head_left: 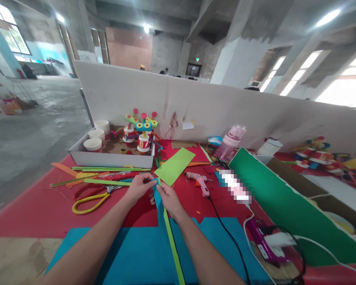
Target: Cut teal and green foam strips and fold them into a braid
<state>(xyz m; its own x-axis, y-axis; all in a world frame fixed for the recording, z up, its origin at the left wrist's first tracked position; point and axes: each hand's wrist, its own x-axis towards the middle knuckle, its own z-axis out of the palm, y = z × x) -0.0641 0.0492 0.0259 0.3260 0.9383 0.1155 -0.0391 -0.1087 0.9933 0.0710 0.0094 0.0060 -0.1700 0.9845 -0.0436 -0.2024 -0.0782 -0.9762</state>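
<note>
Forearms stretch forward, converging. Left hand: thumb and fingertips pinched on top of blue strip. Right hand: thumb closed against same strip, other fingers mostly hidden. Blue strip runs down between fingers; green strip trails below right fingers.

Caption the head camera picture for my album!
Left hand and right hand pinch a blue strip near a pink glue gun.

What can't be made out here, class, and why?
Head view:
Near green strip: partly covered by the right grip.
Its lower end: cut off by the bottom edge.
Bright object beside the glue gun: pixelated.
Part of the box's inside: behind the green panel.
</note>
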